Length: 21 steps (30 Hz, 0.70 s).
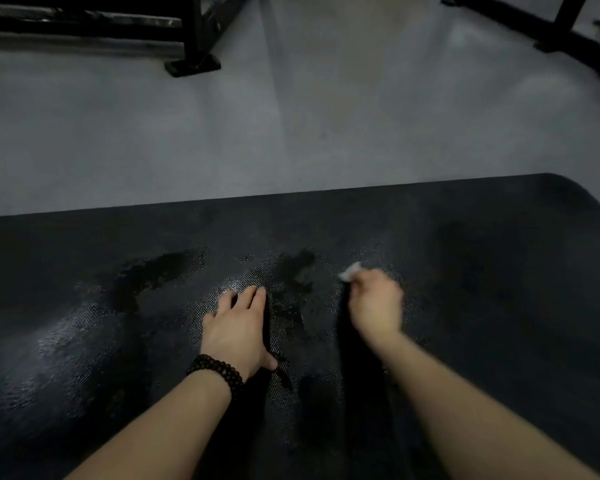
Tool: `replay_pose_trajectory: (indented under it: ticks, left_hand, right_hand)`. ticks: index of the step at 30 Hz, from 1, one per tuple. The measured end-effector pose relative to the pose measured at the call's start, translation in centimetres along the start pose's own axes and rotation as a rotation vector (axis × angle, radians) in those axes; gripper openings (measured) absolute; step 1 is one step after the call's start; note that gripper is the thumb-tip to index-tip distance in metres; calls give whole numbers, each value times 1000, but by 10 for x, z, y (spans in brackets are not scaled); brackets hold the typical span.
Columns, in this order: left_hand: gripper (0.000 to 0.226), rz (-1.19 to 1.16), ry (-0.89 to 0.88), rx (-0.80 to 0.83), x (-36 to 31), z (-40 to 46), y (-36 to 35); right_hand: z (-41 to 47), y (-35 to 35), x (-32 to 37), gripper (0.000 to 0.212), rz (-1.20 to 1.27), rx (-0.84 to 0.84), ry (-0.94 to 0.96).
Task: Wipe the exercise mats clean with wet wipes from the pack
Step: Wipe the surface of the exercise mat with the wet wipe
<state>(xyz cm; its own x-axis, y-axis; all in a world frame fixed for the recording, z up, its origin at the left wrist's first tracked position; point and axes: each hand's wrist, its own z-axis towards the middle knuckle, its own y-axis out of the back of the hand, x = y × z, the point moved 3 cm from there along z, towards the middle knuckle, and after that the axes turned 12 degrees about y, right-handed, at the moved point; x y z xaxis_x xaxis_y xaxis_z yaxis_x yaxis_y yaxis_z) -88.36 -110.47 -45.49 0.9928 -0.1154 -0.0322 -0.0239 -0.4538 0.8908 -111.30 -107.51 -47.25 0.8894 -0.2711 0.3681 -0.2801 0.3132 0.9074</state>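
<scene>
Currently, head view only. Black exercise mat [465, 306] lies flat on grey floor [222, 140], filling lower half of frame; far edge runs left to right, rounded far-right corner visible. Mat surface textured w/ fine dot pattern. Wet streaks and darker damp patches [160, 271] show across mid-section, w/ glossy sheen toward the left.

Left hand [236, 327]: palm down on mat, fingers straight and slightly spread, pressing flat on surface near centre. Holds nothing. Dark beaded bracelet [219, 370] wraps the left wrist, double row of beads.

Right hand [376, 303]: to the right of the left hand, apart from it, low over or on the mat; contact can't be confirmed due to motion blur. Fingers curled into a fist around a white wet wipe [350, 271]; only a small crumpled bit of wipe sticks out past the knuckles on the far-left side of the fist. Wipe sits right at mat surface, just beside a dark damp patch. Hand and forearm blurred.

Both forearms bare, entering from bottom edge.

Bkgd: black metal equipment frame [191, 39] w/ flat foot stands on floor at top left, well apart from mat. Second black frame [565, 26] at top right, partly cut off by frame edge. Wipe pack not seen in this view.
</scene>
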Motion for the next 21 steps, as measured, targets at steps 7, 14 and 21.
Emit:
replay_pose_trajectory:
  ticks: [7, 14, 21]
  left_hand:
    - [155, 47, 85, 95, 1, 14, 3]
    - [154, 71, 43, 144, 7, 19, 4]
    - [148, 82, 18, 111, 10, 21, 10]
  right_hand:
    - [-19, -2, 42, 16, 251, 98, 287]
    - [46, 46, -102, 21, -49, -89, -298]
    - [-14, -32, 66, 25, 214, 143, 367]
